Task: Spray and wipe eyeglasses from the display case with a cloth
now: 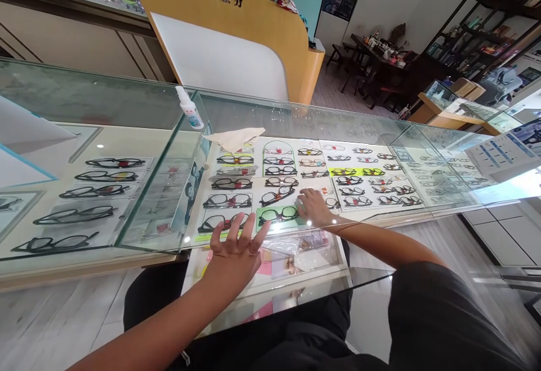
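Note:
I lean over a glass display counter [296,114] full of eyeglasses. My left hand [234,252] lies flat with fingers spread on the glass edge near the front. My right hand [313,206] reaches inside the case onto the white display tray [253,188], fingers resting next to a black-framed pair of glasses [278,213] on a green card. It grips nothing that I can see. Rows of dark-framed glasses [231,200] fill the tray around both hands.
A spray bottle [189,108] and a folded cloth [233,137] sit on the countertop. More glasses [95,191] lie in the left case section, lighter frames [372,182] at right. An orange cashier desk [253,27] stands behind. A lower drawer [296,258] holds packets.

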Tool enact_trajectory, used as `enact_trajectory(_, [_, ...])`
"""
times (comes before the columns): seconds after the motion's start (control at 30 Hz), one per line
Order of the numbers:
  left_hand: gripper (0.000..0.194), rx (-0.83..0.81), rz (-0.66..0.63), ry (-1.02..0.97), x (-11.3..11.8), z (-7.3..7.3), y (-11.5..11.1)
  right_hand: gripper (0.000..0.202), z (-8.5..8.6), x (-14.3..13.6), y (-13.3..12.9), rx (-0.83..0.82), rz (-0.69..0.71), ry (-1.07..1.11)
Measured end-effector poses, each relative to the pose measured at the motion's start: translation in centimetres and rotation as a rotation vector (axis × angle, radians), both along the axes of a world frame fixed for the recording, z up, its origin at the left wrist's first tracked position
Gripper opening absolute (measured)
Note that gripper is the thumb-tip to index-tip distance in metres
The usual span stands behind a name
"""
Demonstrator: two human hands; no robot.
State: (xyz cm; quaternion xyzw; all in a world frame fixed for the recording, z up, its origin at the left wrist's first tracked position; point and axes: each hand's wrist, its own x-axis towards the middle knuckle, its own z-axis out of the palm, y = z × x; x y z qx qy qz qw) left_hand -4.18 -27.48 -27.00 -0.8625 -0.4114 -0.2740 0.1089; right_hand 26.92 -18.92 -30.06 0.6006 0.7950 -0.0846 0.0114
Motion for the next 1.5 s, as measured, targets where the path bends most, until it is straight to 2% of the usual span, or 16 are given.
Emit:
enact_trajectory(0.13, [0.100, -0.059, -0.004, 0.045, -0.2, -0.1, -0.1, 0.045, 1.1, 5.5, -0.5, -0.050, -0.148, -0.048])
enact_trajectory(0.27, [0.104, -0.086, -0.014, 0.050, -0.4, 0.1, -0.1, 0.049, 0.4, 7.5, -0.8, -0.135, -0.149, -0.050])
enact_trajectory(0.47, [0.090, -0.041, -0.012, -0.006, 0.0, 0.4, -0.1, 0.054, -1.5, 7.6, -0.8, -0.195, -0.134, -0.058])
enact_trajectory(0.57, [0.085, -0.031, -0.014, 0.022, 0.1, 0.5, -0.1, 0.056, -2.0, 7.6, -0.5, -0.194, -0.134, -0.072])
enact_trajectory(0.77, [0.085, 0.022, 0.002, 0.038, 0.2, 0.6, 0.0, 0.058, -2.5, 7.2, 0.0, -0.177, -0.145, -0.101])
enact_trajectory(1.17, [0.104, -0.034, -0.013, 0.060, -0.2, 0.4, -0.1, 0.052, -0.9, 6.7, 1.1, -0.150, -0.174, -0.151])
enact_trajectory(1.4, [0.098, -0.022, -0.002, 0.083, -0.1, 0.5, -0.1, 0.034, 0.0, 8.5, -0.4, -0.127, -0.206, -0.258])
enact_trajectory(1.5, [0.095, 0.002, 0.001, 0.071, 0.0, 0.6, -0.1, 0.033, 0.0, 8.9, -0.7, -0.125, -0.202, -0.285])
